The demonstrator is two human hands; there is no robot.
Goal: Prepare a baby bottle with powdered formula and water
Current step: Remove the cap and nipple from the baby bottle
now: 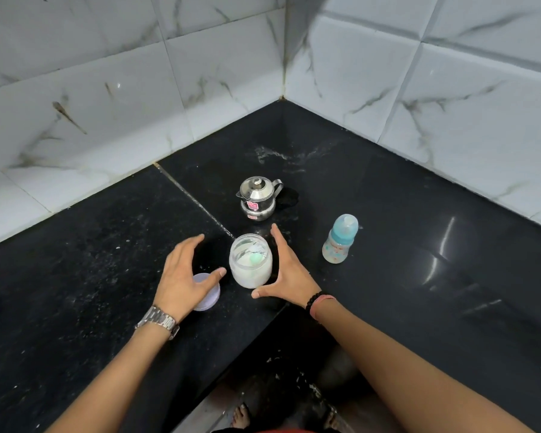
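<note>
An open glass jar (250, 264) of white formula powder stands on the black counter (419, 245), with a green scoop lying inside it. My left hand (185, 273) hovers open just left of the jar, above its pale lilac lid (207, 295), which lies flat on the counter. My right hand (289, 273) is open on the jar's right side, fingers spread, close to the glass but not gripping it. A capped baby bottle (339, 239) with a blue collar stands upright to the right. A small lidded steel pot (258, 198) sits behind the jar.
White marble-pattern wall tiles (107, 89) meet in a corner behind the counter. The counter forms an L with an inner front edge (263, 332) near my body. White powder smears mark the counter at the back (272, 153). Bare feet show on the floor below.
</note>
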